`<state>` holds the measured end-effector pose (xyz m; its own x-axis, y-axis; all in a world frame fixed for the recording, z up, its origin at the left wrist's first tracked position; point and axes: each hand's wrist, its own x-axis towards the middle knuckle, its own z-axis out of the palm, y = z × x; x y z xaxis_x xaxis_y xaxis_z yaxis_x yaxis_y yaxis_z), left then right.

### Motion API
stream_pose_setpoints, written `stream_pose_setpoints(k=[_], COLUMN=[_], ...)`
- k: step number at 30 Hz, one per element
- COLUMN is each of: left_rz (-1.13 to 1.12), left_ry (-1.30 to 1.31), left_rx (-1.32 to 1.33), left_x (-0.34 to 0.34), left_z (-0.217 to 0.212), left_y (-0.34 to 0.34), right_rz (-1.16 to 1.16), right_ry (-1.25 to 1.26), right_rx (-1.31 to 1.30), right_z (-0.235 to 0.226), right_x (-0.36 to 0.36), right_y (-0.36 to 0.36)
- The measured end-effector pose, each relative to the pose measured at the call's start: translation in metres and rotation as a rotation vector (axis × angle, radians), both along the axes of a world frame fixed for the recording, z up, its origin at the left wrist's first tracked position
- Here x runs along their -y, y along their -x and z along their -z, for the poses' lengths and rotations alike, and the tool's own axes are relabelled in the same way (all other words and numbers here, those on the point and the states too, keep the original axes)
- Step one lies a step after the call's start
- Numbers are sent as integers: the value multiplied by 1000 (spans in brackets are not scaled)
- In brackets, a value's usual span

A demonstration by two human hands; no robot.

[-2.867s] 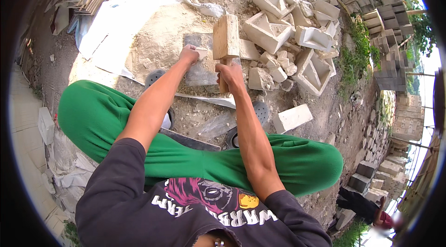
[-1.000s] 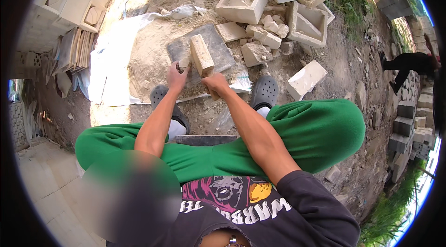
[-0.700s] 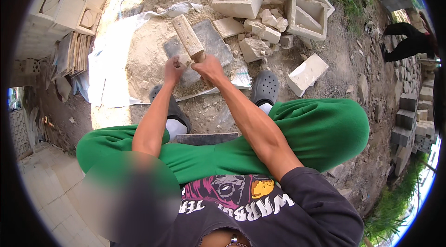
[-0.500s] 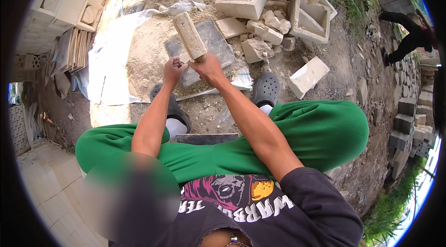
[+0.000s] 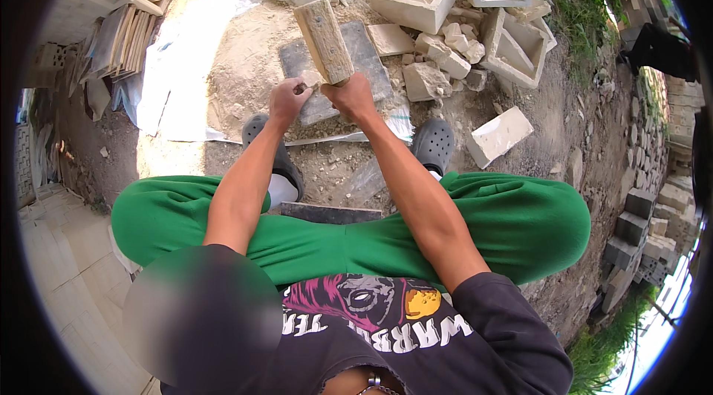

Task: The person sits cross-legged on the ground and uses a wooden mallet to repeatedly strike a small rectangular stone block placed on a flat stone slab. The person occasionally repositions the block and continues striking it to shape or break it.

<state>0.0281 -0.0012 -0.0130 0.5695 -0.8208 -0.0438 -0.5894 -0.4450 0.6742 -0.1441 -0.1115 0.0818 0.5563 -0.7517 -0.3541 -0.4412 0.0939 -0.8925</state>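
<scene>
My right hand (image 5: pixel 352 100) is closed around the lower end of a thick, worn wooden mallet (image 5: pixel 324 40), whose blocky head points away from me. To its left, my left hand (image 5: pixel 288 100) has its fingers curled at a small pale stone piece (image 5: pixel 312 78), seemingly pinched at the fingertips. Both hands are over a dark square slab (image 5: pixel 364 46) dusted with pale crumbs. The mallet hides part of the slab.
Crumbled pale rubble (image 5: pixel 249 60) covers a white sheet (image 5: pixel 174 90) around the slab. Broken stone blocks (image 5: pixel 416 1) are heaped at the far right, with a single block (image 5: pixel 500 136) nearer. Thin panels (image 5: pixel 122 46) lean at the left. Another person (image 5: pixel 661 53) is at the right edge.
The view has shifted slightly, moving the rubble heap and slab rightward in the picture. My grip on the mallet looks the same. The person at the right edge has changed posture.
</scene>
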Motion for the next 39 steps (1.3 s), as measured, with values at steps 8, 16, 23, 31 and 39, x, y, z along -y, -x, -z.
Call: stream_pose_setpoints(k=[8,16,23,31,39], left_rz=[32,74,42,24,35], left_ry=[-58,32,-84,11,-109], left_rx=[47,82,61,5,99], left_x=[5,-2,4,3,16], left_z=[-14,-2,-7,-7,-12], left_y=[3,3,-2,6,13], right_rz=[-86,-48,-109,32,52], right_ry=[-79,140,-74,-10,38], right_rx=[-292,-216,-395,-162,-432], right_z=[26,-12,33,11,93], right_x=[12,1,-2,7,-9], right_y=[1,-12,0,-8,26])
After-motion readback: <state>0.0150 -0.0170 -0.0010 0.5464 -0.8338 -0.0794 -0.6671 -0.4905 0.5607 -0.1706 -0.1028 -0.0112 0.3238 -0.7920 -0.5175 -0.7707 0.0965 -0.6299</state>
